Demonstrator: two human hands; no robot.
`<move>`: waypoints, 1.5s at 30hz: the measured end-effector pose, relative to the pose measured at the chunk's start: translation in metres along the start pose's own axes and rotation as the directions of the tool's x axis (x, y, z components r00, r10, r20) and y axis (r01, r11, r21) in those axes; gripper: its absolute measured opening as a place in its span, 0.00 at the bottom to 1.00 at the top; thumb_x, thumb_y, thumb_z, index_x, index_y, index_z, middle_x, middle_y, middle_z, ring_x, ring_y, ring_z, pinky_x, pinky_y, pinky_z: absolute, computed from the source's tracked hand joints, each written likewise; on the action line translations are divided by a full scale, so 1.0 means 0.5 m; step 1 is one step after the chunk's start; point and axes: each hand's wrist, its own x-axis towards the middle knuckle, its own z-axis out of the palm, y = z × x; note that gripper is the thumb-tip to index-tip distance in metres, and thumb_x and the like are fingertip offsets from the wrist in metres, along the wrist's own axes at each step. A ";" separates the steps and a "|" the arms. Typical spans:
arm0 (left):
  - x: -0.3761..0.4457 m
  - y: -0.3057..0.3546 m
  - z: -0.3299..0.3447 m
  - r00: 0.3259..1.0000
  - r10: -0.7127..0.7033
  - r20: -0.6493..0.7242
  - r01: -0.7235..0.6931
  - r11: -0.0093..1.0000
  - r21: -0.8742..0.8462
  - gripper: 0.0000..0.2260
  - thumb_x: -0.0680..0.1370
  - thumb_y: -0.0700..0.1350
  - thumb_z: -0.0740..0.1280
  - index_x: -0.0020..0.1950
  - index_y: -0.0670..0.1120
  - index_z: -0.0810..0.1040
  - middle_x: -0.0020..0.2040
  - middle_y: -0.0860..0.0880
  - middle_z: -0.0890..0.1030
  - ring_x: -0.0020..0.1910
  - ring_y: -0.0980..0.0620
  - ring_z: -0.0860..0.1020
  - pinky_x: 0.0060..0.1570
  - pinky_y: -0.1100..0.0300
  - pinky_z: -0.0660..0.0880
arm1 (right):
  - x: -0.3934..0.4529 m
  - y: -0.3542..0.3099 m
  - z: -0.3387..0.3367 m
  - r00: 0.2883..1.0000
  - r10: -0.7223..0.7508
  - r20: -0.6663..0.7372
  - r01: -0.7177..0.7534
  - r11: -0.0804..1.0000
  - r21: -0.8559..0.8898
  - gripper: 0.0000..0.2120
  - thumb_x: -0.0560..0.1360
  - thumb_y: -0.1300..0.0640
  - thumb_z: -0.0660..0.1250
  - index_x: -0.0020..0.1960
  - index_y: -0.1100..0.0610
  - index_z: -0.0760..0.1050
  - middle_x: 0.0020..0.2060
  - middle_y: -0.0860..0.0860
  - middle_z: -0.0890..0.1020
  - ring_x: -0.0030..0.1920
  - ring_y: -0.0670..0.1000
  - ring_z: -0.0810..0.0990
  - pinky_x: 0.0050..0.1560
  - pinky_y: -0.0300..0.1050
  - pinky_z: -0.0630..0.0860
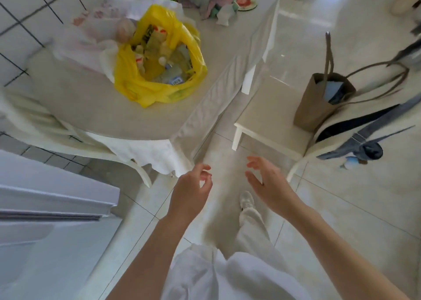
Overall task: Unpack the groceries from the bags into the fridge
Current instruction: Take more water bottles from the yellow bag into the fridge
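A yellow plastic bag [127, 71] stands open on the table [95, 108], with several bottles and packets inside. Behind it to the left lies a white bag [91, 35] holding pale items. The white fridge [45, 220] fills the lower left corner. My left hand [191, 192] hangs over the floor below the table's corner, fingers loosely curled and holding nothing. My right hand [266, 183] is beside it, fingers spread and relaxed, also holding nothing. Both hands are well short of the bags.
A white chair [75, 137] is tucked at the table's near left side. To the right, another chair [266, 117] carries a brown paper bag [314, 103] with long handles and a striped tote. Cloths and small items lie at the table's far end. Tiled floor stretches ahead.
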 end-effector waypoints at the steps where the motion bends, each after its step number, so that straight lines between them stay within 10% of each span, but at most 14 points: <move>1: 0.026 0.009 0.003 1.000 -0.021 -0.013 0.021 1.000 0.001 0.08 0.79 0.45 0.64 0.57 0.51 0.77 0.44 0.59 0.81 0.47 0.59 0.80 0.51 0.55 0.78 | 0.039 0.006 -0.012 1.000 -0.021 0.023 0.021 1.000 -0.015 0.17 0.79 0.55 0.62 0.67 0.56 0.69 0.58 0.49 0.77 0.59 0.49 0.76 0.61 0.44 0.72; 29: 0.652 -0.011 -0.184 0.891 -0.311 -0.332 0.340 0.940 0.032 0.08 0.78 0.44 0.63 0.56 0.46 0.77 0.52 0.47 0.82 0.54 0.47 0.77 0.48 0.51 0.76 | 0.877 -0.192 -0.047 0.800 -0.416 0.432 0.509 0.852 -0.123 0.17 0.78 0.55 0.63 0.65 0.59 0.71 0.60 0.54 0.77 0.59 0.54 0.77 0.57 0.45 0.72; 45: 0.738 -0.096 -0.205 0.902 -0.433 0.008 0.407 0.855 0.321 0.24 0.78 0.55 0.65 0.71 0.50 0.66 0.68 0.50 0.70 0.65 0.47 0.69 0.59 0.56 0.70 | 1.112 -0.283 0.099 0.590 -0.465 0.660 0.761 0.594 -0.262 0.17 0.78 0.60 0.62 0.66 0.59 0.70 0.59 0.56 0.75 0.59 0.58 0.75 0.58 0.52 0.74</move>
